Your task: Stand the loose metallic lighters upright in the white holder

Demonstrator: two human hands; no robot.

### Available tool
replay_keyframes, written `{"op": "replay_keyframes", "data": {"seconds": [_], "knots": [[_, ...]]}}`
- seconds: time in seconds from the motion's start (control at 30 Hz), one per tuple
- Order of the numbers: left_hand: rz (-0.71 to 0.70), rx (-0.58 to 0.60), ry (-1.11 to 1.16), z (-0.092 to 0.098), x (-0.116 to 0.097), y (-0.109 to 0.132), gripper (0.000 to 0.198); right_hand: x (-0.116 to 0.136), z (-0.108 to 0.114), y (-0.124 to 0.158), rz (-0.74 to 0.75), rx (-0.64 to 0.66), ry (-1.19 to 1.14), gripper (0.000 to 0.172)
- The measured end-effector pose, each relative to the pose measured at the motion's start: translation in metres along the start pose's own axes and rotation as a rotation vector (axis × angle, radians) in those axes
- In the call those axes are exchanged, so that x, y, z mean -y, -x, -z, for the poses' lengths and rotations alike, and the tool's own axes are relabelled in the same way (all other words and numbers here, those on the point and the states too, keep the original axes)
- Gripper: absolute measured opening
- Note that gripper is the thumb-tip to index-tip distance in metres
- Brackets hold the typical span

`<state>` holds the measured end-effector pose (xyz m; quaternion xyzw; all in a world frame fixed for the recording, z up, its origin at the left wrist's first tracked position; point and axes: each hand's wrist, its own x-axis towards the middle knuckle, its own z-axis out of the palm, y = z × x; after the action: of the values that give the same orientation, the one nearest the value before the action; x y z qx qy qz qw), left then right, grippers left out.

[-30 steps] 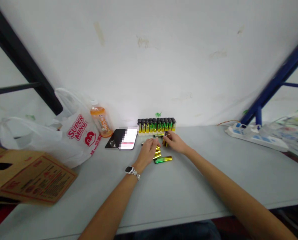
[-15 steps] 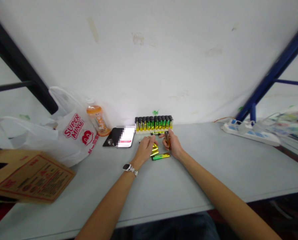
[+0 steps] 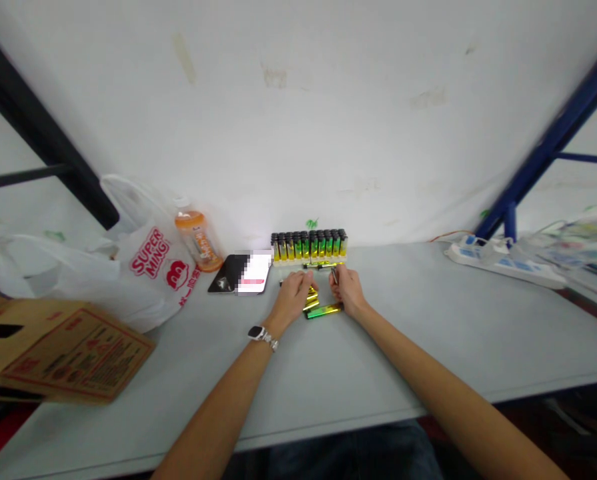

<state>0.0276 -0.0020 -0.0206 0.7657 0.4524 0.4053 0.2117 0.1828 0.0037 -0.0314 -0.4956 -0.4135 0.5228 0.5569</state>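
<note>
My right hand (image 3: 349,291) is closed around a lighter (image 3: 335,275), mostly hidden by the fingers. My left hand (image 3: 294,293) is low over several loose gold lighters (image 3: 311,305), its fingers bent together; whatever they hold is hidden. A green-and-gold lighter (image 3: 324,311) lies just in front of that group, its right end near my right hand. Behind both hands, black-topped lighters (image 3: 309,247) stand upright in tight rows in a pale tray (image 3: 284,263). More lighters (image 3: 323,266) lie flat along the front of the tray.
A phone-like black device (image 3: 223,275), partly blurred out, lies left of the tray. Farther left are an orange drink bottle (image 3: 198,240), a white plastic bag (image 3: 143,287) and a cardboard box (image 3: 78,353). A power strip (image 3: 508,263) with cables lies at the right, against the wall.
My right hand has turned, so the lighter in it, earlier seen lengthwise, now shows only a small end. My left hand has hardly moved.
</note>
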Motion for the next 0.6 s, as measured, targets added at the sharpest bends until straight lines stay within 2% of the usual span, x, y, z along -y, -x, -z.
{"op": "replay_keyframes", "data": {"seconds": [0.13, 0.3, 0.37, 0.47, 0.6], "knots": [[0.004, -0.006, -0.001, 0.0001, 0.0001, -0.0003, 0.055, 0.0011, 0.0002, 0.0010, -0.002, 0.014, -0.014, 0.050], [-0.003, 0.003, -0.014, -0.0001, 0.0010, -0.0005, 0.053, 0.0080, 0.0040, 0.0065, -0.064, 0.184, -0.153, 0.070], [-0.011, 0.007, -0.022, -0.0004, 0.0015, -0.0005, 0.051, 0.0093, 0.0050, 0.0075, -0.083, 0.206, -0.168, 0.071], [-0.024, 0.013, -0.040, -0.0009, 0.0021, -0.0007, 0.049, 0.0072, 0.0041, 0.0062, -0.085, 0.130, -0.086, 0.061], [-0.024, 0.022, -0.064, -0.0013, 0.0027, -0.0009, 0.048, 0.0006, 0.0013, 0.0032, 0.026, 0.005, 0.024, 0.050]]}}
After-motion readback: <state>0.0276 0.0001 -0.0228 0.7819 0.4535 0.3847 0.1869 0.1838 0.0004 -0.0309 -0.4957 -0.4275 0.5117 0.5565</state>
